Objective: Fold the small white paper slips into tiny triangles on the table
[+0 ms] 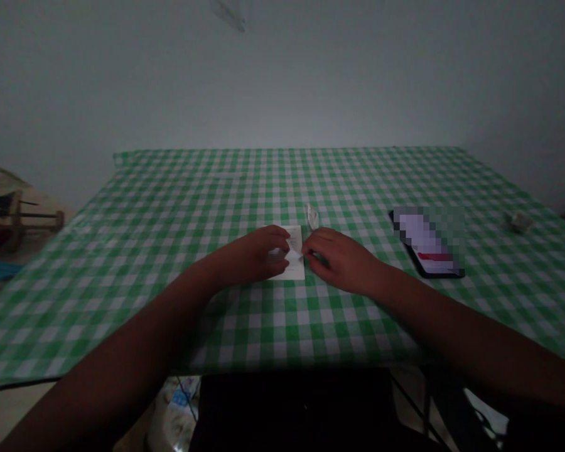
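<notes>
A small sheet of white printed paper [295, 269] lies on the checked tablecloth in front of me. My left hand [258, 254] rests over its left part, with thumb and fingers curved but apart. At the sheet's right edge, my right hand [336, 258] has its fingertips pinched together, and a bit of the paper looks lifted there. Just beyond the right hand lies a crumpled white scrap [312, 216]. The left part of the sheet is hidden under my left hand.
A phone [426, 245] with a lit screen lies to the right, its picture partly blurred out. Farther right is a small crumpled item [519, 221]. The green-and-white tablecloth [193, 188] reaches a pale wall. A wooden stool [16, 220] stands left of the table.
</notes>
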A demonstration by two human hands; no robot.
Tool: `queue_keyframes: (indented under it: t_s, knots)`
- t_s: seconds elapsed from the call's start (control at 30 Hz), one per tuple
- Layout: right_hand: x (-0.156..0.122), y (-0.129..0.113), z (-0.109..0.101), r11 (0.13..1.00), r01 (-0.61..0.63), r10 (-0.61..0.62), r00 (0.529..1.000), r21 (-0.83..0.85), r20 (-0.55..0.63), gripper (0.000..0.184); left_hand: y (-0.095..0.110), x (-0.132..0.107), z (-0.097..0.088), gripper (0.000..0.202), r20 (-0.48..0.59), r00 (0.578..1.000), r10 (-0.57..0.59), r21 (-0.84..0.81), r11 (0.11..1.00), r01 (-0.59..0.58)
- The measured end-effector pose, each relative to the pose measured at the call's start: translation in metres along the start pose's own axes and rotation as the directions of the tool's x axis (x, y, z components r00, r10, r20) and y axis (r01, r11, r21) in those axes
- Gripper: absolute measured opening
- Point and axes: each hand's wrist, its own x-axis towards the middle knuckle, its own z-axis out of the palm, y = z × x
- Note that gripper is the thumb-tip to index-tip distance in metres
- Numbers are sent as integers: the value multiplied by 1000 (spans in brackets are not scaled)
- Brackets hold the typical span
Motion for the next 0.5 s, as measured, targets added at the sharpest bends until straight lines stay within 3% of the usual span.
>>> queue_keyframes:
  t_s: [0.1,0.23,0.4,0.5]
  knots:
    - [0,-2,-3,999,-40,41,999,26,-32,12,8,4,-2,19,-60,990,-126,-29,992,124]
    - [0,-2,-1,998,-10,12,999,55,-32,10,10,9,1,20,-207,945,-252,-131,965,229]
    - [-3,-4,8,997,36,-37,999,65,17,33,9,13,9,22,-266,909,-322,-260,932,254]
    - [-4,-4,11,998,60,-61,996,23,60,46,9,13,11,18,-314,890,-331,-227,936,268]
